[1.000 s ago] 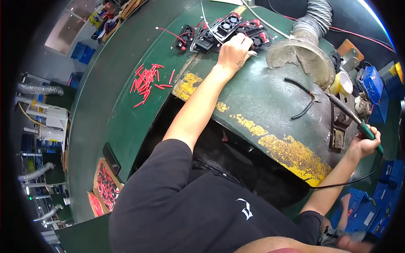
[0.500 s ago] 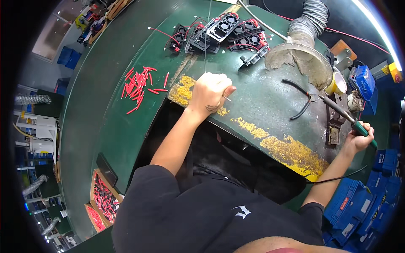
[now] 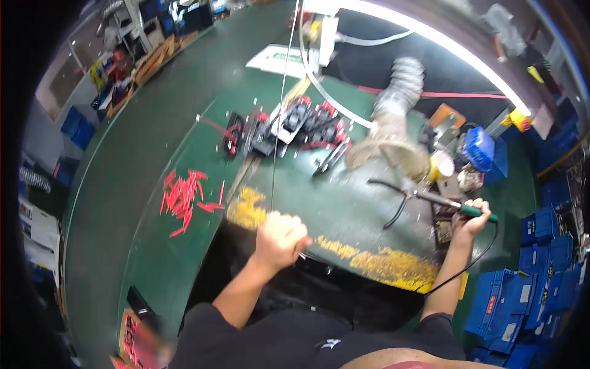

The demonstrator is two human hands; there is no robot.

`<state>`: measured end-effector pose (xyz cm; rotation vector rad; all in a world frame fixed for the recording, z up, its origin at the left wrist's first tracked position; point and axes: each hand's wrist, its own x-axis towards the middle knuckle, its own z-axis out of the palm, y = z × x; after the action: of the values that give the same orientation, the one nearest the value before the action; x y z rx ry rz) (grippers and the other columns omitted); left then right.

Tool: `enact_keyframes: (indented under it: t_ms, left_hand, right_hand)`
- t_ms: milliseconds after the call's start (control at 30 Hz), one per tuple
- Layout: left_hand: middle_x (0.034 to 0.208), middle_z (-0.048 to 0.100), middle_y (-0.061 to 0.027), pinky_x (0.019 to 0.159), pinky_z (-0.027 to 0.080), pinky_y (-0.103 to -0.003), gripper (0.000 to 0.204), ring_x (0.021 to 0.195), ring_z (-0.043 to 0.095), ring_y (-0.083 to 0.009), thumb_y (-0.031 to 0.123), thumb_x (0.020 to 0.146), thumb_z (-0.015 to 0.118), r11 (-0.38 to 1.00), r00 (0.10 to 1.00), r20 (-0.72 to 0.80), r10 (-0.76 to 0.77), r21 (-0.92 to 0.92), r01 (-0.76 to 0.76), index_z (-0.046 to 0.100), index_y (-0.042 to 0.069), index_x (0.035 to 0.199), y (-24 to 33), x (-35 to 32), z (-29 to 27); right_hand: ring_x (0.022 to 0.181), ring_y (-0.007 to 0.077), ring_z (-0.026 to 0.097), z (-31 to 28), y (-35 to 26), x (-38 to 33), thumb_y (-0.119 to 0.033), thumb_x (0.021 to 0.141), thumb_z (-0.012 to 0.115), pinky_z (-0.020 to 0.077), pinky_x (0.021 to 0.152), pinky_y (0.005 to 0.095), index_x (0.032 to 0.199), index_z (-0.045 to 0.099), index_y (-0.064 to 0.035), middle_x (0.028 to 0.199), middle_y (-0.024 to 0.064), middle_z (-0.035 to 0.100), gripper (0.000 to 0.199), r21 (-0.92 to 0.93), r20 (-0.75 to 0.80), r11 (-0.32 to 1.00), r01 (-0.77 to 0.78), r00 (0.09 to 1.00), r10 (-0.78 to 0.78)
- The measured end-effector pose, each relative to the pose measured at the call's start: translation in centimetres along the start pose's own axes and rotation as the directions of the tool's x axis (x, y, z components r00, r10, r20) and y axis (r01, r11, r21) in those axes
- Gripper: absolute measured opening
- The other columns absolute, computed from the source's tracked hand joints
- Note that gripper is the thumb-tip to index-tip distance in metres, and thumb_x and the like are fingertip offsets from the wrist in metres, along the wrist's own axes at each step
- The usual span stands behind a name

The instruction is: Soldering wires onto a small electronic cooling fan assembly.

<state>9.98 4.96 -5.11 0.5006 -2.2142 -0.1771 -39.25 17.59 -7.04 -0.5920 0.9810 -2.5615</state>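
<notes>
My left hand [image 3: 279,241] is closed in a fist just over the bench's near edge. A thin grey solder wire [image 3: 279,132] runs down into it from above. At the right, my right hand [image 3: 472,220] grips a soldering iron [image 3: 477,212] by its green handle. The iron's metal shaft points left, its end close to black-handled cutters [image 3: 402,197] lying on the bench. Several black fan assemblies [image 3: 289,129] with red wires lie at the back, smeared by motion. Left of my left hand is a loose pile of red sleeve-like pieces [image 3: 183,198].
A fume duct hood [image 3: 390,150] stands at the back right, beside a yellow-white cup [image 3: 441,166] and a blue container [image 3: 478,149]. Blue bins [image 3: 501,301] are stacked at the lower right. A partly blurred cardboard box [image 3: 130,338] sits at the lower left.
The view has tilted upward, so the bench appears lower. My left hand has moved slightly toward my body, past the bench edge. My right hand keeps its hold, with the iron still beside the cutters.
</notes>
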Motion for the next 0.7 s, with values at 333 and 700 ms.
enact_keyframes:
  t_ms: [333,700]
  left_hand:
    - [0.07,0.051,-0.0055,0.063,0.037,-0.039,0.029,0.065,0.053,-0.0269,0.028,0.094,0.064,0.995,0.998,0.063,0.025,0.093,-0.031,0.055,0.01,0.073,0.2,-0.6,-0.5]
    - [0.073,0.052,-0.0116,0.064,0.035,-0.043,0.031,0.067,0.05,-0.0329,0.022,0.103,0.052,0.995,0.995,0.091,0.043,0.09,-0.052,0.053,0.006,0.076,-0.4,0.1,1.3]
  right_hand:
    - [0.061,0.0155,0.045,-0.4,-1.5,-1.1,-0.02,0.092,0.052,0.0423,0.058,0.0294,0.077,0.04,-0.0117,0.073,0.0011,0.044,0.02,0.032,-0.219,0.997,0.065,0.974,-0.056]
    - [0.068,0.0168,0.049,0.0,-15.4,-3.2,-0.019,0.093,0.058,0.0438,0.067,0.0319,0.074,0.047,-0.0103,0.072,0.0036,0.048,0.024,-0.173,-0.427,0.933,0.315,0.83,-0.359]
